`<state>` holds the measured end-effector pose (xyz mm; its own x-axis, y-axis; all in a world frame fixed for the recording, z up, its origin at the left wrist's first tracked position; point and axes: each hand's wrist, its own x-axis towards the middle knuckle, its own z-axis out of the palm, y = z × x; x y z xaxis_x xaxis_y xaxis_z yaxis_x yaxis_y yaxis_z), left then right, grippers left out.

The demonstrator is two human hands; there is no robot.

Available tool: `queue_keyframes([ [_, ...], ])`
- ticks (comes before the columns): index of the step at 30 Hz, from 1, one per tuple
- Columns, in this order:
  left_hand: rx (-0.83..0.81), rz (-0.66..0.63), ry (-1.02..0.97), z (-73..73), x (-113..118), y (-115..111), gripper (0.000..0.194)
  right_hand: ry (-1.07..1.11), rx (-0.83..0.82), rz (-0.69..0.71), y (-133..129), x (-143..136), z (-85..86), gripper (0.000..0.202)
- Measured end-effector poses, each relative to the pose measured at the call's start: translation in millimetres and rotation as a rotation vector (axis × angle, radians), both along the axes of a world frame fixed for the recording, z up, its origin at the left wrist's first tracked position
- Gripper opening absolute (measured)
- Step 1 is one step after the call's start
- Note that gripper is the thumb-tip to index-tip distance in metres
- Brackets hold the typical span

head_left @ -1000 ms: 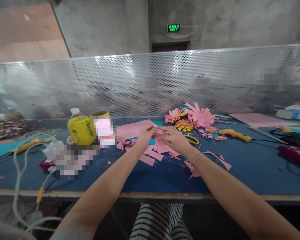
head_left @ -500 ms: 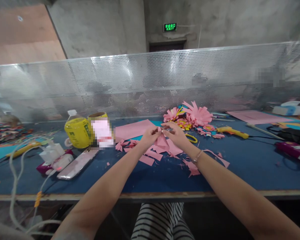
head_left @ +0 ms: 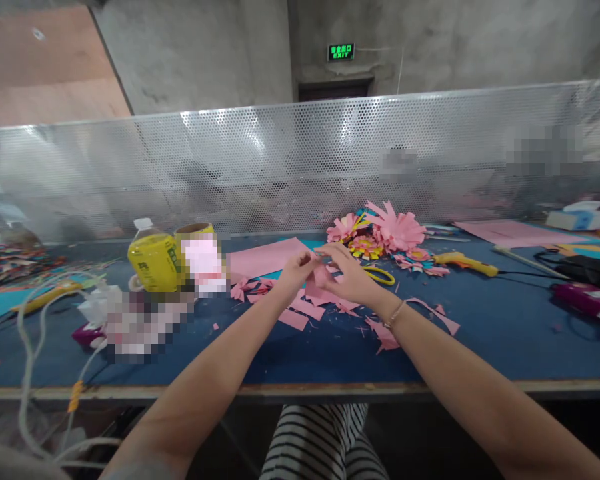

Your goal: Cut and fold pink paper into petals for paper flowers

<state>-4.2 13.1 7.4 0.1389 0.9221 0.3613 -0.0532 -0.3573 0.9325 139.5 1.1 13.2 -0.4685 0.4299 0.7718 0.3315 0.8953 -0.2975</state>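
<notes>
Between my two hands is a small piece of pink paper (head_left: 321,275), held above the middle of the blue table. My left hand (head_left: 299,268) pinches its left side with thumb and fingers. My right hand (head_left: 349,272) grips it from the right, fingers curved over the top. How the paper is folded is partly hidden by my fingers. Pink paper scraps (head_left: 300,313) lie under and around my hands. Behind the left hand is a larger pink sheet (head_left: 265,259). The yellow handle of a tool, perhaps scissors (head_left: 380,275), shows just right of my right hand.
Pink paper flowers (head_left: 395,230) are heaped behind my right hand. A yellow glue gun (head_left: 465,263) lies farther right, near a purple power strip (head_left: 587,305). On the left stand a yellow-labelled bottle (head_left: 155,263) and white cables (head_left: 27,347). A perforated metal screen (head_left: 280,160) runs along the back.
Both hands stay over the same spot. The fingers have shifted on the pink paper, and less of it shows between them now. My right hand has moved slightly left.
</notes>
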Motion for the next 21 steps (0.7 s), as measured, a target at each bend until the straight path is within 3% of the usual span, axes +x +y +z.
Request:
queue_keyframes([
  [2, -0.067, 0.026, -0.107, 0.7, -1.8, -0.1, 0.017, -0.103, 0.106, -0.003, -1.4, 0.0, 0.0, 0.059],
  [5, -0.124, 0.009, -0.210, 2.8, -2.2, -2.5, 0.019, -0.086, 0.163, -0.066, 5.4, 0.2, -3.1, 0.043],
  [10, -0.080, -0.070, -0.249, 5.5, -0.4, -5.4, 0.023, 0.125, 0.086, -0.217, 21.3, 4.2, -5.6, 0.025],
  [13, -0.026, -0.015, -0.235, 7.6, -1.6, -4.3, 0.021, 0.175, 0.017, -0.276, 25.7, 5.6, -4.8, 0.019],
  [21, -0.021, 0.111, -0.255, 8.0, -5.5, -0.2, 0.022, 0.107, 0.042, -0.196, 26.3, 4.2, -8.5, 0.019],
])
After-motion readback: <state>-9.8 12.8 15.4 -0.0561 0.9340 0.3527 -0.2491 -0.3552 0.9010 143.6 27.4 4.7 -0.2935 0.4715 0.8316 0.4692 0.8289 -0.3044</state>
